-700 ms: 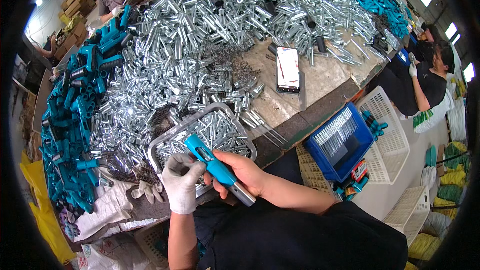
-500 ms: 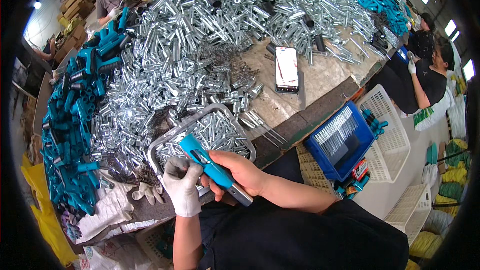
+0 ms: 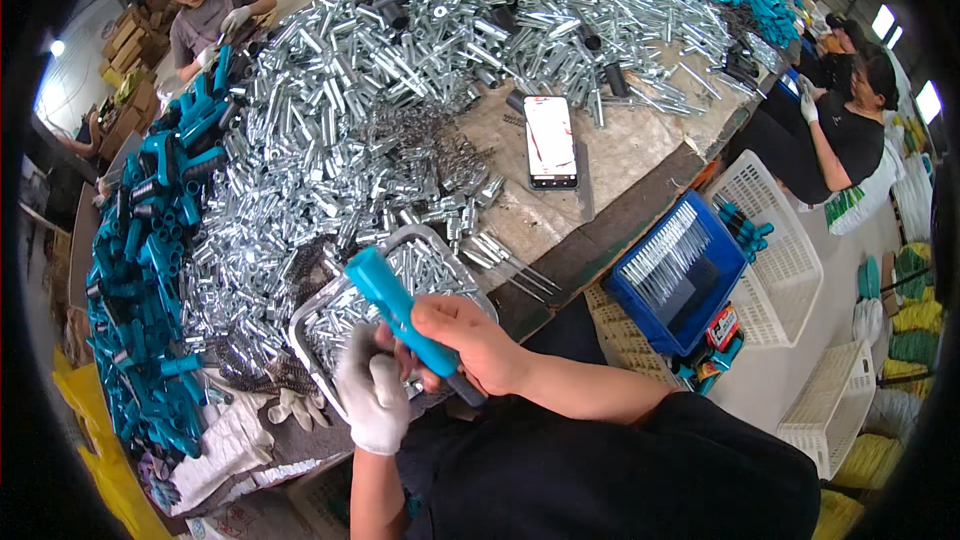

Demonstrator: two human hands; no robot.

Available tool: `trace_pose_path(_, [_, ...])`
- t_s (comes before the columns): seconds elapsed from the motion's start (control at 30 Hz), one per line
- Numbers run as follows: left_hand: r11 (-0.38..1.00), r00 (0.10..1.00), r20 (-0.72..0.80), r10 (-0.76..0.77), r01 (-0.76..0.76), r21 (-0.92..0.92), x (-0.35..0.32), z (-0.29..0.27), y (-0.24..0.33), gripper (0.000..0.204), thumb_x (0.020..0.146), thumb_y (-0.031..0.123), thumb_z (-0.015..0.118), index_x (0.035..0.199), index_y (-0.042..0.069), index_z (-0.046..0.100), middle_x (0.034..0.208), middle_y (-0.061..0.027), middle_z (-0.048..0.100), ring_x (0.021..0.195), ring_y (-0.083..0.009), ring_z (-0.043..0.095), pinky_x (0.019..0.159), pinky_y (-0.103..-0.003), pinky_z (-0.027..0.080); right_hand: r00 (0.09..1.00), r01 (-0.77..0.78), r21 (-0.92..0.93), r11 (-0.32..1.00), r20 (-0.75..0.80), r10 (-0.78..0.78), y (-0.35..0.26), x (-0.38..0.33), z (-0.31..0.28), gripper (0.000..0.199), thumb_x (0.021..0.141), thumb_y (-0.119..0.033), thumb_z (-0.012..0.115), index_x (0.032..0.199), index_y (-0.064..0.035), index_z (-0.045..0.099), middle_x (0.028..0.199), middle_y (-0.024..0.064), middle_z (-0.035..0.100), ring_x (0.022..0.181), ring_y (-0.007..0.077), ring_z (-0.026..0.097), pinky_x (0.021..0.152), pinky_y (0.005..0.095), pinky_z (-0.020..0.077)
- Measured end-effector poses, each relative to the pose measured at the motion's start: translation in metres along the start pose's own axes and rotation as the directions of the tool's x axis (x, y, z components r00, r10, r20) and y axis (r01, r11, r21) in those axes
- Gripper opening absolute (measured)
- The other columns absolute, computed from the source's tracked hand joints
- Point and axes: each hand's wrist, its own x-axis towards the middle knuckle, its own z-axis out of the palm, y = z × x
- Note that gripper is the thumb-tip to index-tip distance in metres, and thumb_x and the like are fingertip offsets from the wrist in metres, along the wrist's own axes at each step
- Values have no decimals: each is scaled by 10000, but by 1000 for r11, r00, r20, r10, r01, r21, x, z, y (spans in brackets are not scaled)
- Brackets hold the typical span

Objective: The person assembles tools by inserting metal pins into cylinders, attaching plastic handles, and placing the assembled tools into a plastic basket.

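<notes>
My bare right hand (image 3: pixel 468 338) is wrapped round a teal plastic tool housing (image 3: pixel 385 285). The housing lies slantwise, its wide end up and left, its dark narrow end down by my wrist. In a white glove, my left hand (image 3: pixel 373 395) is right beside the housing's underside. Its fingers are bent but smeared by motion, so whether they hold anything does not show. Below both hands, on the table edge, a clear-rimmed tub (image 3: pixel 303 345) holds many small silver metal pins.
Silver metal parts (image 3: pixel 330 140) are heaped across the table, with teal housings (image 3: pixel 150 240) at the left. A phone (image 3: pixel 551 140) lies at centre right. A blue bin (image 3: pixel 650 285) of rods and white crates (image 3: pixel 775 270) stand at right. Other people sit at far left and right.
The housing has rolled in my right hand, so its slotted side no longer faces up. My left hand has dropped slightly lower from its pinch against the housing. The whole view has shifted a little.
</notes>
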Motion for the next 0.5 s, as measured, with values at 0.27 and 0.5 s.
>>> trace_pose_path(0.27, [920,919,380,-101,232,-317,3,52,-2,474,993,461,321,975,22,497,794,-52,514,577,-116,442,517,-236,377,959,219,-32,975,-177,-221,-41,7,-7,320,963,-272,557,1132,-1,556,980,92,637,882,141,608,796,294,492])
trace_pose_path(0.5, [995,880,474,-26,69,-73,13,25,3,863,909,735,188,1191,-12,520,573,-3,454,491,-70,404,450,-220,326,503,46,-904,426,-347,-791,-179,35,-157,412,957,-440,525,987,-30,558,881,96,618,790,160,600,664,338,476])
